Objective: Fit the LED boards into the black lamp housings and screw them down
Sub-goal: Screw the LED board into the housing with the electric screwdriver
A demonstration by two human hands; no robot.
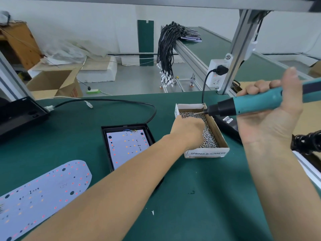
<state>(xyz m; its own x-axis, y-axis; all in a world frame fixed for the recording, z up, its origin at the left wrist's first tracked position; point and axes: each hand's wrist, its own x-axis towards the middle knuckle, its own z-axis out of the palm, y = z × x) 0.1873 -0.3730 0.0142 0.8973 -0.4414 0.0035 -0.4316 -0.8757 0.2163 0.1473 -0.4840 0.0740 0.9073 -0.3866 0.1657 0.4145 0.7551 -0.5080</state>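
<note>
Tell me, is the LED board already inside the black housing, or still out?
Inside. The LED board lies flat within the walls of the black housing, its rim showing along the far and left sides. Whether screws hold it, I cannot tell.

Left hand [188, 132] fingertips buried in screw box [206, 153], grip n/a. Forearm covers lamp housing [127, 128] lower right. Screwdriver [257, 103] rear cut by right edge. Long LED board [43, 193] cut at left edge. Box label partly unreadable.

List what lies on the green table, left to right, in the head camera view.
Loose LED board → black lamp housing with a board inside → left hand in the box of screws → right hand holding the electric screwdriver.
</note>
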